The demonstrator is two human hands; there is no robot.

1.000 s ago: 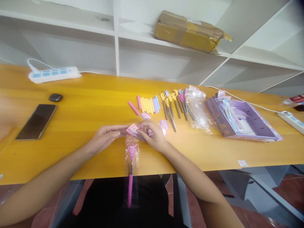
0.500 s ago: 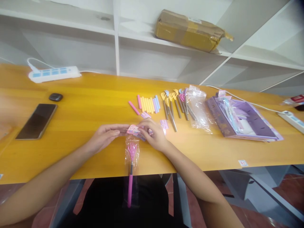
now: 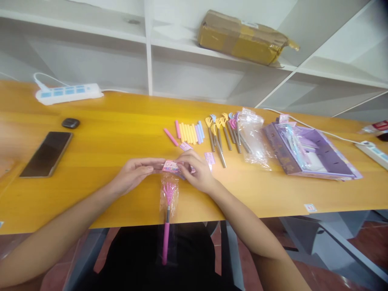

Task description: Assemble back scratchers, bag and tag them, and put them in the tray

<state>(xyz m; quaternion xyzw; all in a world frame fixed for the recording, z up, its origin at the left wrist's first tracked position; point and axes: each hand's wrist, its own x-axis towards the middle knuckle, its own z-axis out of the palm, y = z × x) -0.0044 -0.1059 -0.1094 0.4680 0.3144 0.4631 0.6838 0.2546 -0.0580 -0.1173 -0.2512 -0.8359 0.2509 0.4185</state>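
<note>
A pink hand-shaped scratcher [image 3: 166,238] lies in a clear bag that reaches over the table's front edge. At the bag's top is a pink printed card [image 3: 170,166]. My left hand [image 3: 135,173] holds the card's left side between its fingers. My right hand [image 3: 195,169] pinches the card's right side. Beyond my hands lie several coloured tubes [image 3: 189,133] in a row, with one pink tube [image 3: 171,137] apart. To their right are several metal scratchers [image 3: 220,139] with yellow, blue and pink heads. Small cards [image 3: 209,158] lie near my right hand.
Clear plastic bags [image 3: 253,137] lie beside a purple box [image 3: 321,155] holding wrapped items. A phone [image 3: 47,154], a black case [image 3: 70,123] and a power strip [image 3: 69,94] sit left. Another strip [image 3: 374,153] is far right. A taped parcel [image 3: 239,38] rests on the shelf.
</note>
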